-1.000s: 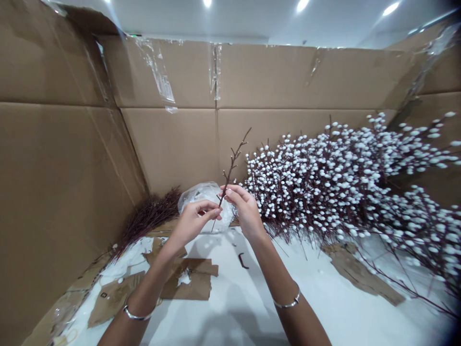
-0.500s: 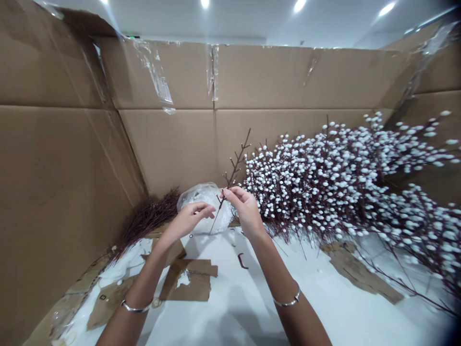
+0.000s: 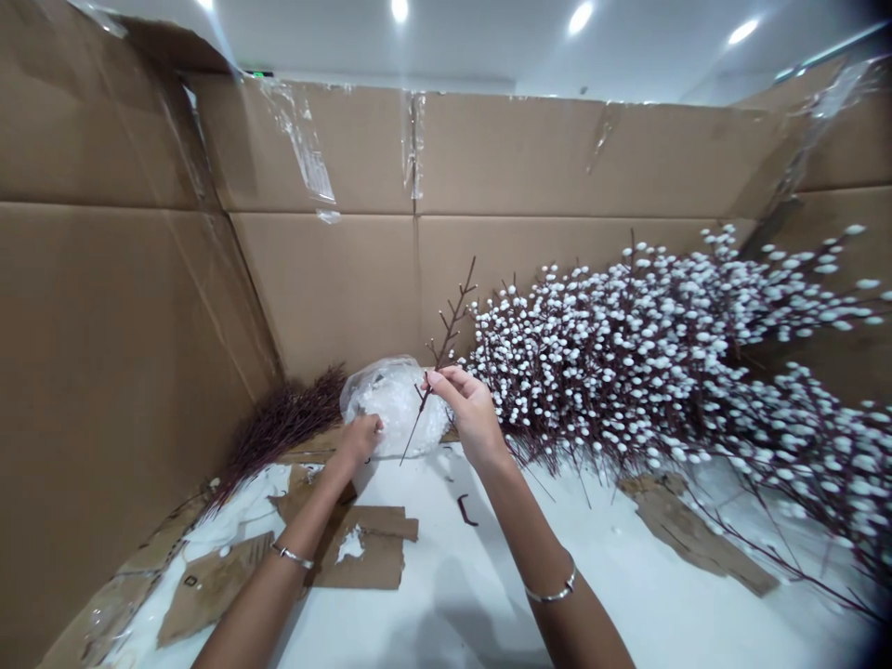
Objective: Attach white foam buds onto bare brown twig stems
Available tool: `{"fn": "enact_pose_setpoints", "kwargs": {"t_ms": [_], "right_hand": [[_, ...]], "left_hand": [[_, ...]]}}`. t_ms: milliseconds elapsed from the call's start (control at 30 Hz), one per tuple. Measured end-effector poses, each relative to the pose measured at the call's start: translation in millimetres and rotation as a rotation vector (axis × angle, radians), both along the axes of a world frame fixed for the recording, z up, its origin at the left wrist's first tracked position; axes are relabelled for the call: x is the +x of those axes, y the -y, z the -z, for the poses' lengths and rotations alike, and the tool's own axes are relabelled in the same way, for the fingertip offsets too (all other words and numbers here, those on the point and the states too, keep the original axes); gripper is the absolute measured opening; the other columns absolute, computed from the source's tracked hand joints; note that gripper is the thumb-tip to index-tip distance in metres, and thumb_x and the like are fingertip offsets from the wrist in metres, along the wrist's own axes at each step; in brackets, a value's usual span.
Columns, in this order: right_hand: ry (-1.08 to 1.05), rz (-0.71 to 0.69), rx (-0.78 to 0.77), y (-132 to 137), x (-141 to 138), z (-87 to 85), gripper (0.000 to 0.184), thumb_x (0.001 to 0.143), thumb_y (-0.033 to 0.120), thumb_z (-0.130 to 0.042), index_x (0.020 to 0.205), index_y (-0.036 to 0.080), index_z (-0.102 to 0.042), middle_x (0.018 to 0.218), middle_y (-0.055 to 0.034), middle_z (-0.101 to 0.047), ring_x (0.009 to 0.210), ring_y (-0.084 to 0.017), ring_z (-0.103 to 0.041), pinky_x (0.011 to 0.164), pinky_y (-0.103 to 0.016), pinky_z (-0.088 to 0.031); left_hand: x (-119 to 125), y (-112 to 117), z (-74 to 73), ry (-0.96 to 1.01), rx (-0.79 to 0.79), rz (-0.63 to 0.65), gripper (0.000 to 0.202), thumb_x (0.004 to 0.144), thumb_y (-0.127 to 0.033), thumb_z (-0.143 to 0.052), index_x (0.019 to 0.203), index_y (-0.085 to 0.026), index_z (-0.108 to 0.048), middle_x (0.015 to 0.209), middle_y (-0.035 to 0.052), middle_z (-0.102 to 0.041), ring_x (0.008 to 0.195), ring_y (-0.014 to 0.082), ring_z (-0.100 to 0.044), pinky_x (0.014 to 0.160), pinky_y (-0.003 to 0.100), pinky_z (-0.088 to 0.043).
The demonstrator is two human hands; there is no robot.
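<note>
My right hand pinches a thin brown bare twig near its lower end, and the twig stands tilted upward. My left hand is curled closed against the left side of a clear plastic bag stuffed with white material. Nothing shows in its fingers, though the fingers hide part of the grip. The lower tip of the twig points down in front of the bag. A silver bangle sits on each wrist.
A large heap of white-budded pussy willow branches lies to the right, and a bundle of bare dark twigs lies to the left. Cardboard walls surround a white surface with cardboard scraps and a small dark twig piece.
My left hand has moved away from the twig, down and left to the bag, and its fingers have curled closed. The twig stays in my right hand.
</note>
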State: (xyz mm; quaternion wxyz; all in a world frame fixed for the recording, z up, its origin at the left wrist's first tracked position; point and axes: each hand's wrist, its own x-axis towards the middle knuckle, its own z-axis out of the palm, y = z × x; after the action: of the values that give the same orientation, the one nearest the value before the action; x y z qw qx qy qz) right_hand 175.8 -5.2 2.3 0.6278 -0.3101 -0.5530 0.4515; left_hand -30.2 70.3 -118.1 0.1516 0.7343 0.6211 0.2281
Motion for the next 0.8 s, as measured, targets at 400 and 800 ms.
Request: {"fn": "enact_pose_setpoints", "kwargs": {"t_ms": [400, 800], "right_hand": [[-0.006, -0.003, 0.010, 2.4, -2.2, -1.1, 0.017, 0.080, 0.036, -0.067, 0.075, 0.020, -0.067, 0.078, -0.0014, -0.071, 0.079, -0.016, -0.062, 0.080, -0.029, -0.045], [0.134, 0.049, 0.118, 10.1, -16.9, -0.1, 0.016, 0.084, 0.032, -0.062, 0.073, 0.021, -0.062, 0.081, -0.0034, -0.074, 0.084, -0.019, -0.066, 0.084, -0.033, -0.048]], "left_hand": [[3.3, 4.2, -34.1, 0.333, 0.249, -0.046, 0.016, 0.078, -0.030, -0.065, 0.085, -0.016, -0.067, 0.087, 0.0091, -0.074, 0.081, 0.0211, -0.067, 0.078, 0.032, -0.048], [44.0, 75.9, -117.5, 1.089, 0.303, 0.101, 0.030, 0.069, -0.037, -0.081, 0.087, -0.015, -0.072, 0.089, 0.0086, -0.076, 0.087, 0.0209, -0.071, 0.082, 0.032, -0.054]]}}
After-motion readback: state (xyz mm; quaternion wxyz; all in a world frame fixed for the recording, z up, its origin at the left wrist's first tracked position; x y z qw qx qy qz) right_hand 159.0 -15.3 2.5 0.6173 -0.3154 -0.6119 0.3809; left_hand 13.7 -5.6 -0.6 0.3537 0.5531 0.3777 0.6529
